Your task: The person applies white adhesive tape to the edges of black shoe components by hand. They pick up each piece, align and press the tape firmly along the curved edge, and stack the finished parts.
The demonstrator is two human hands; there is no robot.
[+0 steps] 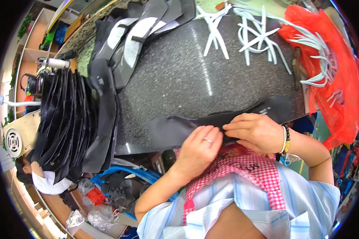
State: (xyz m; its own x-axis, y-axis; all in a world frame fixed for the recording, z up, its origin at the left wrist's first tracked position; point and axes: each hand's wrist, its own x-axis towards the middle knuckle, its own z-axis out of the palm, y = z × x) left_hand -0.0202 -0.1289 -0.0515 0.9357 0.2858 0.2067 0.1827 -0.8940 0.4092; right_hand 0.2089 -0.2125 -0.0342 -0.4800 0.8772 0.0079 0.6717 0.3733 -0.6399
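Note:
A long, curved black piece of sheet material (169, 129), wide at both ends and narrower in the middle, lies along the near edge of the dark speckled tabletop (175, 75). Its exact kind I cannot tell. My left hand (201, 149), with a ring on one finger, pinches the near edge at the middle of the piece. Beside it, my right hand (255, 133) has its fingers bunched on the same edge, almost touching the left. The fingertips hide whatever small part lies between them. Small pale marks show near the right end of the black piece.
Similar black pieces (101, 115) hang in a thick row at the left edge. Black pieces with white patches (133, 42) are piled at the far left. White strips (251, 36) lie at the back, more on a red plastic bag (343, 107) at right. Another person (52, 181) is at lower left.

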